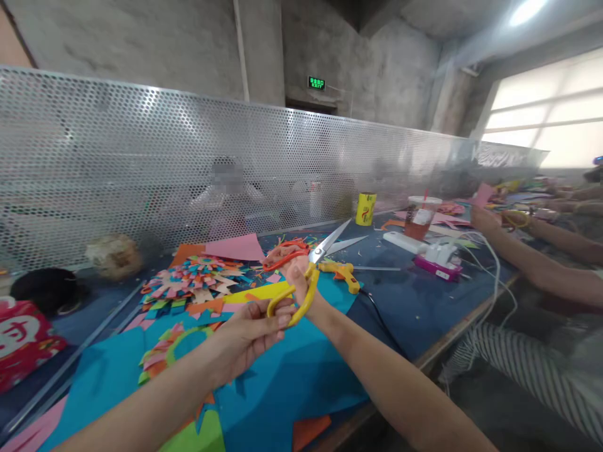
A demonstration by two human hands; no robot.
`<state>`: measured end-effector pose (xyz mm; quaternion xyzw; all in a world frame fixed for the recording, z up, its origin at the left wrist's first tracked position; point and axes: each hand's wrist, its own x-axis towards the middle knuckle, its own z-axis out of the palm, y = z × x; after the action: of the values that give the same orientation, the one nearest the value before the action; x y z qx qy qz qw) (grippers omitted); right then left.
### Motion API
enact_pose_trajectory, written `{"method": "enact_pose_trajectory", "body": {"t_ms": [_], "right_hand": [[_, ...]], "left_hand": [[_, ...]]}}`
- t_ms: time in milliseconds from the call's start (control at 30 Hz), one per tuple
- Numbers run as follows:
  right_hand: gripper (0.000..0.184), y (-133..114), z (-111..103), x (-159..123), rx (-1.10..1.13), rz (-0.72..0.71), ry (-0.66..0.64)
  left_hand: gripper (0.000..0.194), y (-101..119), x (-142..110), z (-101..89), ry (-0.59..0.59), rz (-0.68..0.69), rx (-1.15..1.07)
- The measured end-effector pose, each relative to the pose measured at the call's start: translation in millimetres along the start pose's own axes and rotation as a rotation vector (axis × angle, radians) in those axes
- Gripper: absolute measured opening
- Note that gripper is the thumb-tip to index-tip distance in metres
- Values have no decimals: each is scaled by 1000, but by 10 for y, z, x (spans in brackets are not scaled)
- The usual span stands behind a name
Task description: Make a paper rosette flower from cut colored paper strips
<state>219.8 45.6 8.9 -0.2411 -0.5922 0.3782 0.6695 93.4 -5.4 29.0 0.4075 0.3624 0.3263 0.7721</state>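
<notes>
A window [541, 107] washed out to plain white lights the room from far up and right of the right grip [301, 285], while a ceiling lamp [527, 11], higher still, trails a hazy streak of glare. The bare concrete wall [141, 50] beyond is grey and dim. Pale glints mottle the perforated screen [155, 157] behind the grips; through it, the person [221, 201] is smeared, the head pixelated. Soft shadows darken the blue sheet [282, 376] below the left grip [257, 326]. Wide-angle stretch pulls at the edges; the arms [532, 245] far right appear blurred, perhaps by motion.
</notes>
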Motion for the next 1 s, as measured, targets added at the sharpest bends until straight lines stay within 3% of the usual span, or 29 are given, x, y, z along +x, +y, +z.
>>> {"method": "enact_pose_trajectory", "body": {"t_ms": [167, 367, 500, 600, 733, 833, 900, 967, 1000], "right_hand": [[47, -43, -15, -19, 73, -121, -125], [55, -68, 44, -42, 148, -124, -202], [55, -71, 46, -43, 130, -113, -208], [58, -99, -2, -26, 16, -128, -207], [58, -105, -55, -27, -147, -113, -192], [47, -80, -62, -43, -163, -113, -222], [38, -66, -63, -47, -174, -127, -217], [33, -58, -70, -40, -211, -123, -171], [31, -53, -78, -34, -237, -110, -141]], "left_hand": [[31, -56, 9, -11, -122, 28, 161], [33, -58, -18, -19, -212, -3, 327], [35, -84, -52, -41, -112, -83, 283], [33, -26, -50, -95, 43, -119, 193], [19, 158, -7, -194, 261, 117, 86], [13, 318, -7, -282, 351, 387, 189], [16, 422, -26, -376, 381, 646, 495], [22, 533, -40, -515, 407, 898, 1002], [22, 595, -43, -598, 322, 964, 1276]]}}
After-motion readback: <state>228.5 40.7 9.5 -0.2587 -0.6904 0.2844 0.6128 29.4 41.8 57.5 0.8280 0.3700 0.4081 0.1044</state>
